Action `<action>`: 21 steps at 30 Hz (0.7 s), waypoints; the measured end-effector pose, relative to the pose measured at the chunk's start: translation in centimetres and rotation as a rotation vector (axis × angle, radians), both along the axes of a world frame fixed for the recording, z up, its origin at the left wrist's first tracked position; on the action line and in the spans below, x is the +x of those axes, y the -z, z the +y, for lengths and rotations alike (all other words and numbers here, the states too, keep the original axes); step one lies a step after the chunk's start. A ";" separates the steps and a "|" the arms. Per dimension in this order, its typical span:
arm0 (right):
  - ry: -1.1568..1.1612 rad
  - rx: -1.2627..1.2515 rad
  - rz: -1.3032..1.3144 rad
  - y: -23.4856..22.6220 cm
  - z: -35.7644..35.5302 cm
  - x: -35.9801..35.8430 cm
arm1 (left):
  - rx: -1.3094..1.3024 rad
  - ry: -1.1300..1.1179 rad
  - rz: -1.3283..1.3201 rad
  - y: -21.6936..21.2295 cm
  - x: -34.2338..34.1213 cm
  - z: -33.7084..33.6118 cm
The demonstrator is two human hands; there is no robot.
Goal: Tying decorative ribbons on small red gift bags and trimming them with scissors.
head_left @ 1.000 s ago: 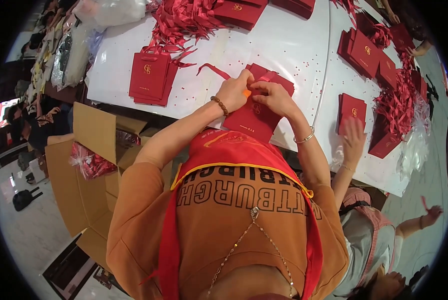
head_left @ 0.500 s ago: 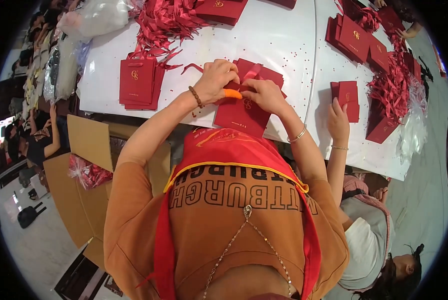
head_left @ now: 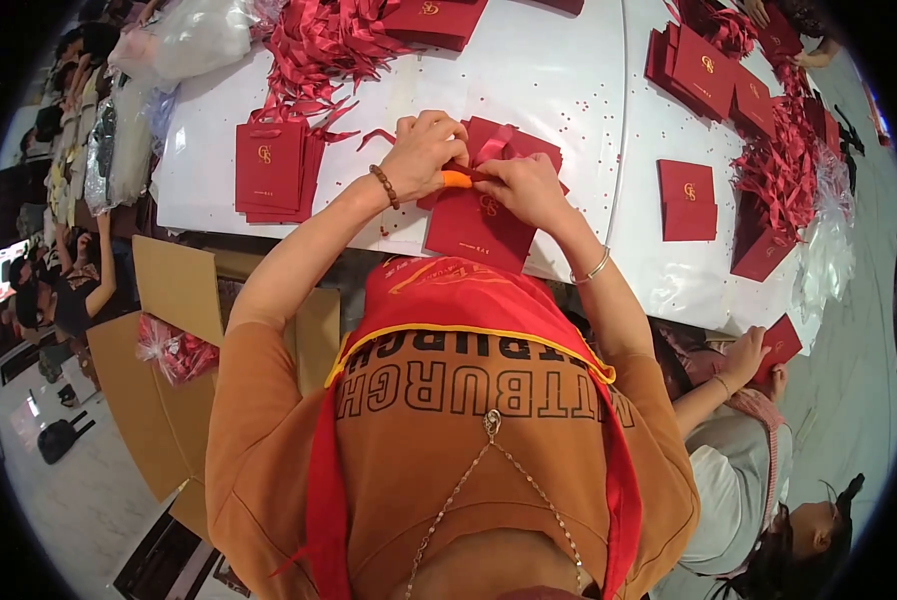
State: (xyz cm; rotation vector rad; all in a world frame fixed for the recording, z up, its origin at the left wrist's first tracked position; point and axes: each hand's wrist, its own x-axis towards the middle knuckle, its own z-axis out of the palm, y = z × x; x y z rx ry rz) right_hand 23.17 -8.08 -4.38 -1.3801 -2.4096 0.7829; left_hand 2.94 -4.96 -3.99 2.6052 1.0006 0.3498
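Your left hand (head_left: 423,160) and right hand (head_left: 528,190) meet at the upper part of a red paper gift bag (head_left: 478,232), both grips pinched on it; whether ribbon is caught there too is hidden. An orange finger cover (head_left: 456,179) shows on your left hand. The bag sits at the near edge of the white table (head_left: 528,85), before your red apron (head_left: 468,305). It looks light and fairly stiff, likely to crease under hard pressure; its top edge seems the safest hold. Just beyond, a satin ribbon (head_left: 493,147), probably soft and slippery, lies over more red bags (head_left: 540,147) and could snag your fingers. Leftward is a bag stack (head_left: 266,180), with a ribbon heap (head_left: 328,55) beyond. Rightward, well apart, are two bags (head_left: 688,190); a co-worker's hand (head_left: 745,355) holds a red item (head_left: 781,340). Lower left stands a cardboard box (head_left: 176,285).
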 end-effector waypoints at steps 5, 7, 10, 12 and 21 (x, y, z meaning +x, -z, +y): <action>0.014 0.085 -0.004 -0.9 -1.1 -0.8 | -0.535 -0.225 -0.057 0.3 -0.1 0.7; -0.001 0.113 0.059 -0.9 -1.2 -1.1 | -0.563 -0.273 -0.105 1.4 -0.2 1.7; -0.040 0.149 0.022 -1.1 -1.3 -1.5 | -0.766 0.253 -0.035 1.4 0.0 4.2; -0.023 0.111 0.002 -1.1 -1.3 -1.5 | -0.895 0.195 -0.027 1.2 0.1 4.3; -0.008 0.047 -0.031 -1.1 -1.3 -1.7 | -0.917 0.114 0.174 1.2 0.7 4.6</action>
